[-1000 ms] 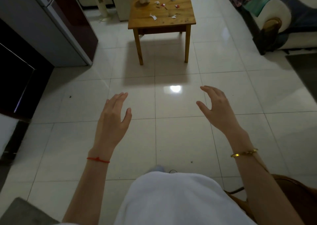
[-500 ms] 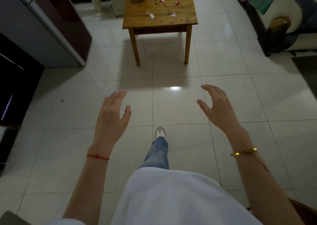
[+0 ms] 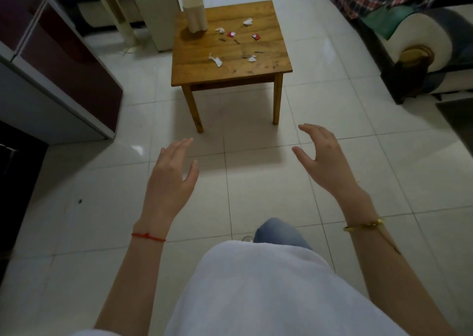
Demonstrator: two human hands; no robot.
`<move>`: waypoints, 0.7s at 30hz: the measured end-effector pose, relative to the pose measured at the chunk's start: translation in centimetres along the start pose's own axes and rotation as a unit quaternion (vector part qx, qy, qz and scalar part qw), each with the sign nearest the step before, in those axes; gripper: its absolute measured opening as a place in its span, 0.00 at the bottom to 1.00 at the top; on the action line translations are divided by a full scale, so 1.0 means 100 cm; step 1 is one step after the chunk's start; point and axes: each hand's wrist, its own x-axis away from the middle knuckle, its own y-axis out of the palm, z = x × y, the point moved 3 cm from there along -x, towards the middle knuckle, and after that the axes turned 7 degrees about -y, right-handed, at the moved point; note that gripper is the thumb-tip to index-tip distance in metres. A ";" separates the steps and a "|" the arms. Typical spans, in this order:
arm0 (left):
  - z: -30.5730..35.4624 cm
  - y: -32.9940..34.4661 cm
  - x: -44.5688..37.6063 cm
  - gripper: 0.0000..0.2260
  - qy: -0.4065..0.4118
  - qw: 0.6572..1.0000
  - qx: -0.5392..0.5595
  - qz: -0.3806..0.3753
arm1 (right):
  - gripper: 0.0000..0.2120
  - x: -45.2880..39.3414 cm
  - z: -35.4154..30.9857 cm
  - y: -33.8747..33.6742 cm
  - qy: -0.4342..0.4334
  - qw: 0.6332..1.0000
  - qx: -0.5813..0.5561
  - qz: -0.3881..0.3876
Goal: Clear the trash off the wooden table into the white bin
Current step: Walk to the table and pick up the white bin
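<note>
A small wooden table (image 3: 266, 61) stands ahead on the tiled floor. Scattered on its top are several scraps: a crumpled white paper (image 3: 215, 59), another white scrap (image 3: 252, 59), a white wad (image 3: 247, 22), and two red wrappers (image 3: 256, 36) (image 3: 231, 34). A white bin (image 3: 156, 13) stands on the floor behind the table's left side. My left hand (image 3: 171, 179) and my right hand (image 3: 325, 161) are held out in front of me, short of the table, fingers apart, holding nothing.
A beige ribbed holder (image 3: 194, 12) stands on the table's far left corner. A dark red and grey cabinet (image 3: 58, 61) lines the left side. A sofa (image 3: 419, 41) with a plaid cloth is at the right. A pale pole (image 3: 115, 10) stands near the bin.
The table has come closer and sits lower in view as I walk toward it. Both hands stay open in the same pose.
</note>
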 end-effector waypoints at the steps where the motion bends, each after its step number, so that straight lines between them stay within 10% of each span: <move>1: 0.000 0.001 -0.014 0.21 0.001 1.000 0.000 -0.001 | 0.23 -0.012 0.004 0.002 0.000 1.000 0.002 -0.001; 21: 0.032 0.045 -0.380 0.21 -0.063 0.997 0.000 0.044 | 0.22 -0.400 0.116 0.024 -0.048 0.998 -0.006 -0.026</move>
